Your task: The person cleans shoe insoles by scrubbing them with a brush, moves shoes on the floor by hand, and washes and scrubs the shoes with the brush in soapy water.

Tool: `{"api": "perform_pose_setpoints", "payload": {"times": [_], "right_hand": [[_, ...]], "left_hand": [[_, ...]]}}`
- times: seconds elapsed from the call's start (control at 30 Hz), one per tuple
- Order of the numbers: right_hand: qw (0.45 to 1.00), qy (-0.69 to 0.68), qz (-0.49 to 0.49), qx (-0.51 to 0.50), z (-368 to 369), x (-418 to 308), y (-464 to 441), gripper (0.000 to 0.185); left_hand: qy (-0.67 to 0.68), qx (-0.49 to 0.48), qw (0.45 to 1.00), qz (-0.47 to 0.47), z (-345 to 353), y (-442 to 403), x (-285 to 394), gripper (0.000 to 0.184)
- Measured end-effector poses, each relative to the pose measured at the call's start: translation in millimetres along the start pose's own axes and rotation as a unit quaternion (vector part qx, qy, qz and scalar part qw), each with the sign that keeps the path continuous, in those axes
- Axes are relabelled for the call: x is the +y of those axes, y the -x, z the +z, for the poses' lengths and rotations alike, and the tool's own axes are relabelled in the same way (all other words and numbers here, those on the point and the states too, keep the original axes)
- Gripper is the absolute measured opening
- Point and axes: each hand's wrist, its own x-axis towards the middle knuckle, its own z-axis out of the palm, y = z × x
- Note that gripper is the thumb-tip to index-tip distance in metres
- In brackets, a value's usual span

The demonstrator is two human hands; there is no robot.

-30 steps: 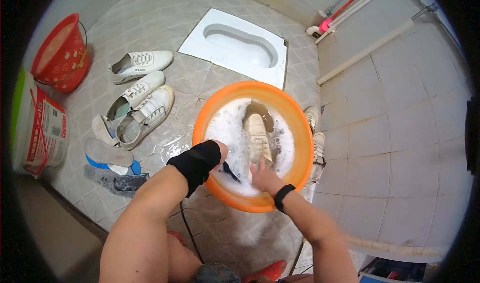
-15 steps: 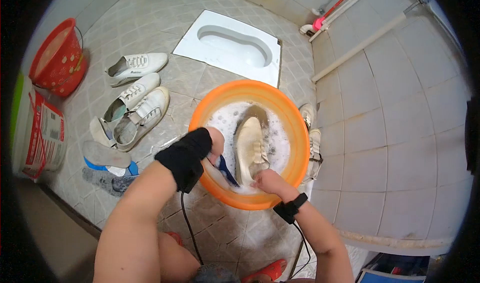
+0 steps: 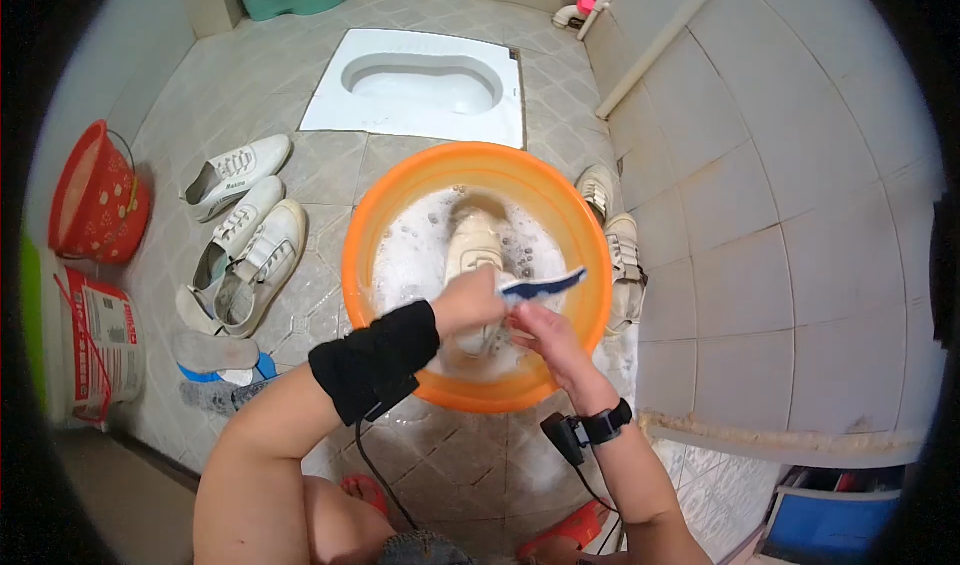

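Observation:
In the orange basin [image 3: 360,255], a cream lace-up shoe [image 3: 474,240] lies in foamy water [image 3: 405,245]. My left hand [image 3: 470,300] is closed over the near part of the shoe, gripping a white-and-navy scrub brush [image 3: 545,286] whose end sticks out to the right. Just below the brush is my right hand [image 3: 550,340], palm turned inward and fingers apart, with nothing visible in it. The near half of the shoe is largely hidden by my hands.
Several white shoes [image 3: 265,255] and insoles [image 3: 212,349] lie on the tiles at left, beside a red bucket [image 3: 100,195] and a white bucket [image 3: 105,335]. More shoes [image 3: 624,250] stand between basin and wall. A squat toilet [image 3: 410,130] is beyond.
My left hand has come from the basin's left side to over the shoe, lifting the brush out of the foam. My right hand has let go of the shoe's near end. The view has shifted.

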Motion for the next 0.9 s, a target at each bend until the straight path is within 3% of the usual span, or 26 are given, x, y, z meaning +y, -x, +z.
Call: {"api": "perform_pose_setpoints", "payload": {"times": [0.03, 0.2, 0.27, 0.3, 0.37, 0.4, 0.47, 0.5, 0.6, 0.7, 0.8, 0.9], "right_hand": [[0.977, -0.194, 0.087, 0.004, -3.1, -7.9, 1.2, 0.026], [0.968, -0.235, 0.074, 0.057, -18.8, 3.6, 1.4, 0.024], [0.975, -0.186, 0.042, 0.114, -19.7, 1.9, 4.4, 0.024], [0.974, -0.189, 0.042, 0.116, -21.4, 4.1, 5.8, 0.024], [0.987, -0.024, -0.012, 0.159, -29.0, 8.6, 5.3, 0.027], [0.986, -0.027, -0.014, 0.162, -33.2, 12.5, 4.1, 0.027], [0.983, 0.11, -0.046, 0.142, -40.1, 25.6, 0.9, 0.027], [0.979, 0.108, -0.065, 0.157, -39.5, 31.8, -1.1, 0.027], [0.977, 0.171, -0.081, 0.099, -45.6, 44.0, -9.5, 0.027], [0.951, 0.275, -0.097, 0.101, -36.2, 4.9, 11.6, 0.025], [0.937, 0.318, -0.114, 0.083, -40.7, -0.8, 12.2, 0.022], [0.884, 0.41, -0.209, 0.082, -45.3, -2.3, 16.3, 0.022]], "left_hand": [[0.009, 0.001, 1.0, 0.011, 14.4, 4.0, 4.0, 0.057], [0.052, -0.029, 0.995, 0.077, 49.3, 3.6, 10.4, 0.06], [-0.04, -0.178, 0.979, 0.092, 25.1, 4.3, 18.2, 0.064], [-0.082, -0.136, 0.984, 0.085, 29.5, -1.4, 6.8, 0.066], [-0.087, -0.132, 0.984, 0.08, 20.7, -4.0, -3.7, 0.066], [-0.089, -0.125, 0.985, 0.073, 14.5, -4.8, -5.9, 0.067], [-0.109, -0.141, 0.981, 0.083, 4.6, -7.7, -6.1, 0.063], [-0.128, -0.165, 0.974, 0.082, -3.1, -9.0, 0.1, 0.059], [-0.183, -0.205, 0.959, 0.072, -24.8, -20.8, 26.8, 0.044], [-0.051, -0.262, 0.963, -0.021, -43.7, -37.8, 50.2, 0.032], [-0.12, -0.258, 0.958, -0.028, -75.1, -31.6, 104.7, 0.036], [-0.103, -0.253, 0.961, -0.051, -116.8, -7.9, 161.0, 0.043]]}}
